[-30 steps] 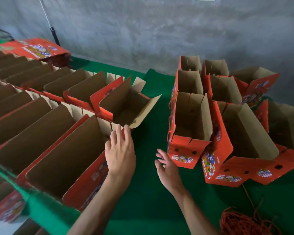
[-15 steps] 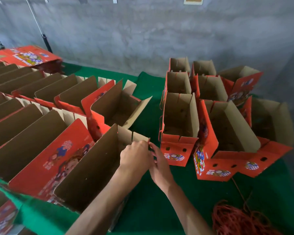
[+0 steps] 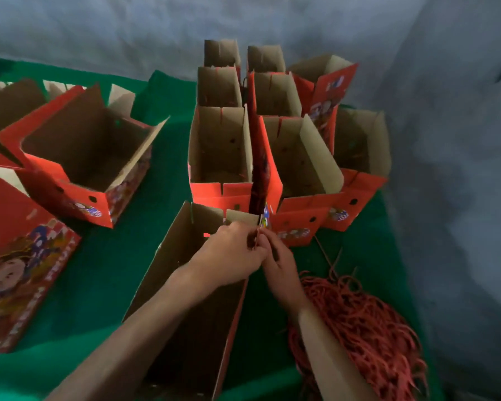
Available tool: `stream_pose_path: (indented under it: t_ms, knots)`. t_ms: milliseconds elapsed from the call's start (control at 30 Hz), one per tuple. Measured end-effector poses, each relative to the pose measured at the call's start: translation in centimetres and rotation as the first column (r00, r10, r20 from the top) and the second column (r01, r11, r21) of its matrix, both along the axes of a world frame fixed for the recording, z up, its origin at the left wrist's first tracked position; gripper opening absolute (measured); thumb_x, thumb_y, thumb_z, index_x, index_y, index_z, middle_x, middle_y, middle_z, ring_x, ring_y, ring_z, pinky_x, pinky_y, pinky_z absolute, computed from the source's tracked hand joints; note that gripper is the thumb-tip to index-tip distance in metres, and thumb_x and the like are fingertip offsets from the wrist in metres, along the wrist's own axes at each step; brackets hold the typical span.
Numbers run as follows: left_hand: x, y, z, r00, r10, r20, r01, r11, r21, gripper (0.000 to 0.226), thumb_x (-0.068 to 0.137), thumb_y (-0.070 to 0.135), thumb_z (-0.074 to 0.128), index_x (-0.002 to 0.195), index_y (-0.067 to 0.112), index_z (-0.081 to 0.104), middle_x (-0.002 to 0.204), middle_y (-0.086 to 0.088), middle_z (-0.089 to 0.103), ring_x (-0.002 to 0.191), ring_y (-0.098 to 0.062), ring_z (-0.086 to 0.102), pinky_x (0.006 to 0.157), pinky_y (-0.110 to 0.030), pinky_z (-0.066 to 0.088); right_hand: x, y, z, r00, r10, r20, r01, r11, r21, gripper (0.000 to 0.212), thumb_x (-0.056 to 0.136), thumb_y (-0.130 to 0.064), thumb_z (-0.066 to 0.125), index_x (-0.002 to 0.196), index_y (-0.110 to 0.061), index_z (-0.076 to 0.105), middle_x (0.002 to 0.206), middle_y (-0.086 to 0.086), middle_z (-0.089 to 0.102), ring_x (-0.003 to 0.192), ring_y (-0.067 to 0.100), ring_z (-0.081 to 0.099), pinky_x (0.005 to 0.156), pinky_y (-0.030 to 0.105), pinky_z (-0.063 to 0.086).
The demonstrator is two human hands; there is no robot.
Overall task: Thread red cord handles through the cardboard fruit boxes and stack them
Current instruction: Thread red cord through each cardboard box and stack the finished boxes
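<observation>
An open red and brown cardboard fruit box (image 3: 182,256) stands on the green cloth right in front of me. My left hand (image 3: 229,256) reaches into it and grips its far right wall from inside. My right hand (image 3: 278,264) pinches the same wall from outside, fingers meeting the left hand's at the rim. A heap of red cord (image 3: 365,322) lies at the lower right beside the box. No cord shows between my fingers.
A cluster of open boxes (image 3: 223,157) stands behind, against the grey wall. Another open box (image 3: 78,157) sits at the left, with a printed red box side (image 3: 18,256) lying flat nearer me. Green cloth (image 3: 107,267) covers the surface.
The box has come away from the left rows and now stands in front of me near the cord heap. Both hands, free a second ago, now hold its right wall. The view has swung right.
</observation>
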State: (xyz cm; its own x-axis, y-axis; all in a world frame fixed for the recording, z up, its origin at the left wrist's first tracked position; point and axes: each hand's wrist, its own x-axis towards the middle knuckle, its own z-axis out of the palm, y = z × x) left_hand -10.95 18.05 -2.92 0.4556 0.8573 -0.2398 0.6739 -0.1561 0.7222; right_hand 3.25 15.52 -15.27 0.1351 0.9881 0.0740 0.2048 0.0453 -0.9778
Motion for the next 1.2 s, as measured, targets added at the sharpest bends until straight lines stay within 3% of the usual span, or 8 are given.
stream_pose_path:
  t_ms: [100, 267, 367, 467, 700, 833, 1000, 1200]
  knots:
    - [0.7, -0.8, -1.2, 0.999, 0.046, -0.007, -0.046, 0.997, -0.062, 0.012, 0.097, 0.032, 0.053, 0.1, 0.026, 0.063, 0.095, 0.002, 0.068, 0.088, -0.015, 0.068, 0.082, -0.038, 0.059, 2.9, -1.3, -1.5, 0.983, 0.02, 0.18, -0.004, 0.996, -0.089, 0.027, 0.105, -0.033, 0.059, 0.129, -0.023, 0.068, 0.124, -0.016, 0.07, 0.116, -0.004, 0.063, 0.096, 0.017, 0.048]
    - [-0.7, -0.9, -2.4, 0.993, 0.114, -0.023, -0.117, 0.972, -0.202, 0.024, 0.1, 0.031, 0.048, 0.101, 0.015, 0.066, 0.095, -0.004, 0.073, 0.085, -0.021, 0.072, 0.084, -0.045, 0.06, 7.3, -4.5, -5.8, 0.784, 0.284, 0.553, -0.035, 0.908, -0.417, 0.021, 0.099, -0.014, 0.063, 0.115, -0.007, 0.075, 0.116, 0.01, 0.074, 0.11, 0.025, 0.068, 0.098, 0.037, 0.052]
    - [-1.7, -0.3, -3.2, 0.99, 0.143, 0.003, -0.136, 0.945, -0.297, 0.023, 0.101, 0.028, 0.052, 0.099, 0.01, 0.067, 0.093, -0.006, 0.076, 0.078, -0.02, 0.075, 0.075, -0.037, 0.062, 7.3, -7.4, -8.2, 0.578, 0.525, 0.625, -0.141, 0.818, -0.557, 0.018, 0.092, -0.021, 0.068, 0.101, -0.006, 0.074, 0.11, 0.016, 0.069, 0.106, 0.031, 0.064, 0.092, 0.04, 0.048]
    - [-2.4, 0.3, -4.3, 0.985, 0.166, 0.047, -0.136, 0.916, -0.377, 0.026, 0.097, 0.033, 0.057, 0.101, 0.009, 0.069, 0.091, -0.006, 0.078, 0.075, -0.018, 0.077, 0.065, -0.031, 0.061, 6.6, -9.2, -9.9, 0.548, 0.535, 0.643, -0.169, 0.824, -0.541, 0.022, 0.093, -0.02, 0.065, 0.112, -0.01, 0.069, 0.121, 0.011, 0.062, 0.115, 0.028, 0.058, 0.095, 0.037, 0.045]
    - [-5.1, 1.9, -8.4, 0.921, 0.379, 0.092, -0.208, 0.677, -0.706, 0.054, 0.062, 0.054, 0.081, 0.104, 0.021, 0.079, 0.107, -0.016, 0.076, 0.093, -0.035, 0.075, 0.092, -0.048, 0.059, 6.1, -9.8, -10.6, 0.593, 0.44, 0.674, -0.168, 0.887, -0.431, 0.018, 0.1, -0.029, 0.059, 0.096, -0.015, 0.069, 0.105, 0.001, 0.064, 0.101, 0.021, 0.061, 0.083, 0.035, 0.046]
    - [-6.4, 2.0, -9.5, 0.902, 0.427, 0.056, -0.252, 0.628, -0.736, 0.06, 0.07, 0.058, 0.079, 0.116, 0.019, 0.075, 0.119, -0.018, 0.072, 0.105, -0.04, 0.071, 0.088, -0.045, 0.058, 4.4, -9.1, -7.8, 0.813, 0.253, 0.524, -0.157, 0.962, -0.222, 0.014, 0.101, -0.032, 0.064, 0.101, -0.019, 0.069, 0.091, -0.006, 0.069, 0.086, 0.013, 0.062, 0.082, 0.035, 0.05]
    - [-5.9, 2.0, -8.4, 0.923, 0.376, 0.081, -0.204, 0.658, -0.725, 0.06, 0.07, 0.059, 0.077, 0.114, 0.018, 0.076, 0.115, -0.019, 0.073, 0.102, -0.04, 0.072, 0.082, -0.042, 0.06, 1.5, -7.4, -3.2, 0.971, 0.059, 0.232, -0.03, 0.991, -0.129, 0.01, 0.099, -0.03, 0.068, 0.102, -0.022, 0.074, 0.086, -0.007, 0.067, 0.079, 0.011, 0.064, 0.073, 0.036, 0.055]
    - [-4.9, 1.5, -6.8, 0.942, 0.305, 0.143, -0.148, 0.756, -0.637, 0.039, 0.075, 0.049, 0.068, 0.09, 0.016, 0.082, 0.098, -0.018, 0.077, 0.08, -0.03, 0.076, 0.071, -0.033, 0.06, -0.4, -6.4, -1.8, 0.958, -0.021, 0.288, 0.071, 0.984, -0.165, 0.014, 0.103, -0.037, 0.062, 0.101, -0.027, 0.072, 0.089, -0.027, 0.058, 0.088, 0.009, 0.061, 0.081, 0.038, 0.053]
